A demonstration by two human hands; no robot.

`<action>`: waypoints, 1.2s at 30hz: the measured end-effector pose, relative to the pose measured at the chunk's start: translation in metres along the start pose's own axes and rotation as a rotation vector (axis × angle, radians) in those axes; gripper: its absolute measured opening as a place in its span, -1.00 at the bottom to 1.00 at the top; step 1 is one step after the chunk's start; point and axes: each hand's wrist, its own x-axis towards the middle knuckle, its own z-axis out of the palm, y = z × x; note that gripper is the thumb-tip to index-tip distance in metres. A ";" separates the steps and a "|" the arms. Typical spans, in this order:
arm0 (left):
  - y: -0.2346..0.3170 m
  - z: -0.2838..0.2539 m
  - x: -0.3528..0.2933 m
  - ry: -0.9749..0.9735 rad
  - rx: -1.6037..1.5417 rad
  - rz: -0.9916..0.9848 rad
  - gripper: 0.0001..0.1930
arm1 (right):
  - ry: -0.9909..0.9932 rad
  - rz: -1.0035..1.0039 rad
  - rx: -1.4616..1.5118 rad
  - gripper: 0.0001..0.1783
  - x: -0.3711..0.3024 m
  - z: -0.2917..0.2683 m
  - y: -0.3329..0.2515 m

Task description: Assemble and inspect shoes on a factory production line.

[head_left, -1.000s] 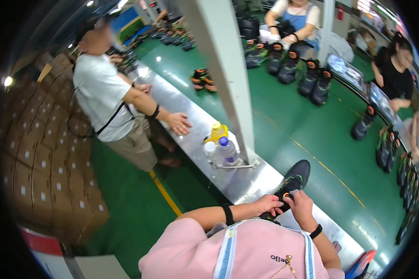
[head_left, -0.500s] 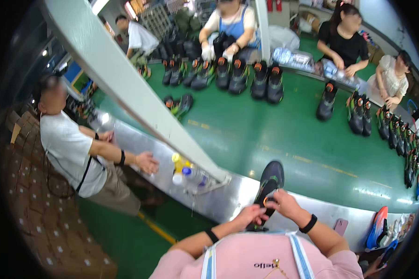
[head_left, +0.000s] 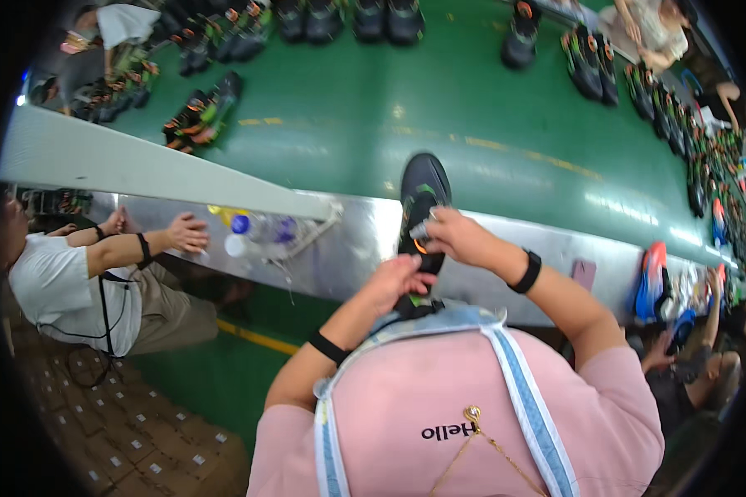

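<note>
The glossy green work surface [head_left: 340,116] spans from 10 to 2 o'clock and carries broken yellow markings [head_left: 535,156], the clearest between 1 and 2 o'clock. White reflections of overhead lighting streak it between 2 and 3 o'clock. Along its near edge, a bare-metal bench [head_left: 360,240] runs across the middle of the view, from 9 to past 3 o'clock. At 10 o'clock, a pale grey column [head_left: 149,166] extends inward, its foot meeting the bench. Near 8 o'clock, a solid yellow line [head_left: 261,338] crosses the green floor [head_left: 224,381]. Beyond it, between 7 and 8 o'clock: brown cartons [head_left: 141,447] with white labels.
</note>
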 end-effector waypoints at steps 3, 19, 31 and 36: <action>-0.002 0.002 0.004 0.020 -0.039 -0.010 -0.69 | 0.183 0.125 -0.182 -0.68 -0.008 0.013 -0.017; -0.007 0.003 0.008 0.118 -0.086 -0.054 -0.66 | -0.039 0.034 0.079 -0.74 -0.003 0.001 0.008; 0.001 0.008 0.004 0.105 0.034 -0.027 -0.75 | -0.005 0.234 0.265 -0.54 -0.007 -0.014 0.004; 0.000 0.005 0.001 0.138 0.094 -0.050 -0.72 | -0.096 0.052 0.140 -0.61 -0.006 0.004 -0.002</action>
